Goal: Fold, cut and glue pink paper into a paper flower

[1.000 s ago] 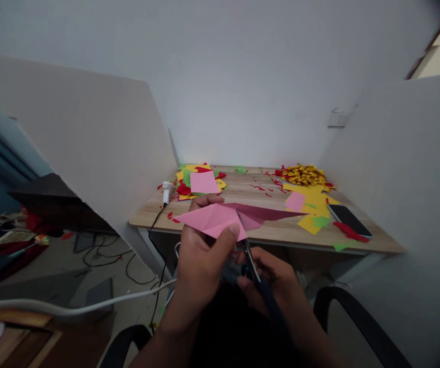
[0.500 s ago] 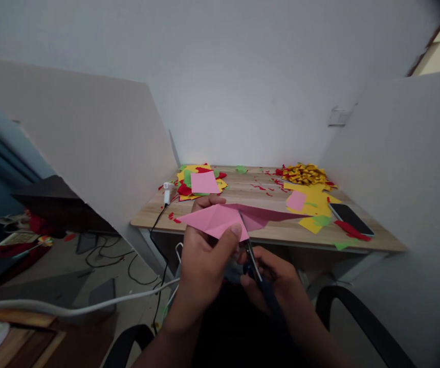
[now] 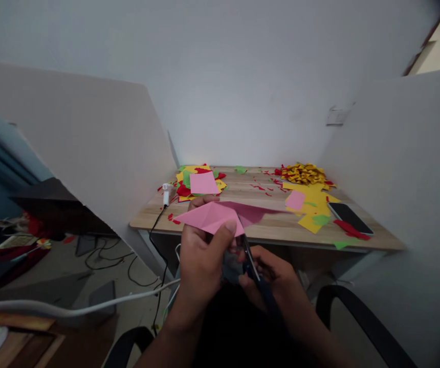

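Creased pink paper [image 3: 209,217] spans sideways, folded; dark-handled scissors [image 3: 253,262] slant up against it

Folded pink paper sheet [image 3: 211,219]: long right-hand point now seen shortened and blurred; lower corner slightly raised.
Flat yellow paper sheet [image 3: 322,205]: front-left part, earlier crossed by the pink point, now uncovered.
Bare left hand [image 3: 202,255]: thumb tip shifted slightly left and up.

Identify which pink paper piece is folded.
The creased, pointed pink paper held in the left hand. The square pink paper sheet on the multicoloured paper pile and the smaller pink paper piece on yellow paper lie flat.
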Tool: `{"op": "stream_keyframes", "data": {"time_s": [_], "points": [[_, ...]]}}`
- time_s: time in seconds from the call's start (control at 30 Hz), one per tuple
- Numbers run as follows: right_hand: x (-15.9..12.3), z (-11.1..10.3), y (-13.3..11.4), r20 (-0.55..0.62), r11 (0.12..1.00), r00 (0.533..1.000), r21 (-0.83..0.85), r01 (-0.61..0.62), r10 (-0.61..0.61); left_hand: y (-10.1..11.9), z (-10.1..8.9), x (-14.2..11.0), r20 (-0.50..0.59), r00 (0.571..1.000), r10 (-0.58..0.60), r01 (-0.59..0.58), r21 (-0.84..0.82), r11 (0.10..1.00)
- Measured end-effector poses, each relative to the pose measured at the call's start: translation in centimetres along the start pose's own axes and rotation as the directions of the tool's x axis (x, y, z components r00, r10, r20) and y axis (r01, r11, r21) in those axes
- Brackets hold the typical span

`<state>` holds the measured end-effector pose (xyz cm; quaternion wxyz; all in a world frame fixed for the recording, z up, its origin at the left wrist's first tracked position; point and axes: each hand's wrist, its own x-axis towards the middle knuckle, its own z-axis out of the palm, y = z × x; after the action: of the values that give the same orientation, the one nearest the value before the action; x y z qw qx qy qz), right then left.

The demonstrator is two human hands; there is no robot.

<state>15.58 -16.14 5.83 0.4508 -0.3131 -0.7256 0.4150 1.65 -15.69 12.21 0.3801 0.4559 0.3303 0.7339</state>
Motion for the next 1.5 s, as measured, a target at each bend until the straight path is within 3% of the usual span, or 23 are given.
{"op": "stream_keyframes", "data": {"time_s": [0.17, 0.27, 0.43, 0.6, 0.73, 0.9, 0.93, 1.0, 1.07, 1.2, 1.3, 1.43, 1.5], "points": [[1.2, -2.6, 3.9, -0.002, 0.949, 0.985, -0.268, -0.165, 0.171, 0.4, -0.3, 1.4, -0.111, 0.993, 0.038, -0.058, -0.183, 0.981], [4.2, -5.8, 8.2, -0.151, 0.787, 0.942, -0.518, -0.334, 0.301, -0.2, -0.7, 2.0, -0.105, 0.994, -0.015, -0.01, -0.232, 0.973], [9.3, -11.1, 14.3, -0.354, 0.67, 0.864, -0.547, -0.503, 0.359, -2.9, -1.4, 3.3, -0.119, 0.992, -0.053, 0.023, -0.238, 0.971], [11.0, -13.4, 16.5, -0.453, 0.704, 0.809, -0.429, -0.566, 0.374, -4.3, -1.5, 4.0, -0.121, 0.988, -0.092, 0.063, -0.227, 0.972], [10.0, -12.1, 15.8, -0.371, 0.836, 0.832, -0.209, -0.507, 0.412, -4.1, -1.3, 3.9, -0.121, 0.989, -0.083, 0.065, -0.149, 0.987], [5.8, -7.3, 12.2, -0.211, 0.934, 0.91, 0.102, -0.343, 0.357, -4.0, -1.4, 3.5, -0.156, 0.988, -0.005, -0.01, -0.095, 0.995], [4.9, -6.2, 11.4, -0.188, 0.935, 0.922, 0.175, -0.308, 0.339, -4.0, -1.4, 3.4, -0.159, 0.987, -0.002, -0.013, -0.092, 0.996], [3.4, -4.1, 10.2, -0.092, 0.853, 0.939, 0.455, -0.257, 0.332, -3.8, -1.4, 3.2, -0.169, 0.986, -0.005, -0.011, -0.097, 0.995], [2.3, -2.2, 9.3, -0.017, 0.782, 0.945, 0.565, -0.261, 0.327, -3.4, -1.3, 2.9, -0.184, 0.983, -0.012, -0.009, -0.113, 0.994], [0.8, 0.8, 7.5, 0.028, 0.843, 0.938, 0.431, -0.323, 0.345, -2.1, -0.6, 2.2, -0.188, 0.982, -0.028, -0.008, -0.187, 0.982], [-0.2, 1.9, 5.5, 0.109, 0.85, 0.932, 0.386, -0.36, 0.345, -1.4, -0.3, 1.9, -0.172, 0.985, -0.012, -0.027, -0.221, 0.975], [-0.9, 1.8, 2.7, 0.321, 0.878, 0.936, 0.394, -0.271, 0.145, -1.0, -0.3, 1.8, -0.189, 0.982, 0.025, -0.068, -0.226, 0.972], [-0.9, 1.5, 1.5, 0.329, 0.895, 0.942, 0.394, -0.209, 0.075, -0.8, -0.3, 1.8, -0.194, 0.98, 0.033, -0.078, -0.23, 0.97]]}}
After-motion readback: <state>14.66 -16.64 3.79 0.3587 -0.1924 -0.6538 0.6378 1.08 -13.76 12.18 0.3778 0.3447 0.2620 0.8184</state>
